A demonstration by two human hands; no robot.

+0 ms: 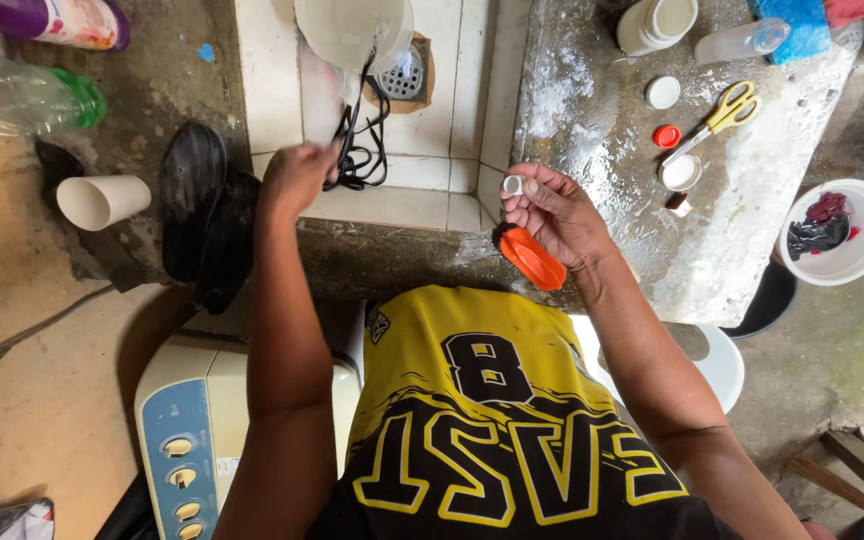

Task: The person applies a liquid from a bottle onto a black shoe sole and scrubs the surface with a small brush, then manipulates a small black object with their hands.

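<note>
The left hand (297, 175) is stretched toward frame centre, closed around a black cord (357, 150) over the tiled basin (422, 195). At centre-right, one small white cap (513, 185) is pinched in the raised right hand's (557, 215) fingertips, one orange lid (531, 258) being clamped beneath its palm.

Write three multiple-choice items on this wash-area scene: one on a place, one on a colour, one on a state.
1. Where do the scissors lie?
A. on the concrete counter
B. in the tiled basin
C. on the floor

2. What colour is the brush under the right hand?
A. blue
B. orange
C. white

3. What does the right hand pinch?
A. nothing
B. a red cap
C. a small white cap

Key: 1 A, they rest on the grey slab; 2 B, its body is orange; 3 C, the fingertips grip it.
</note>
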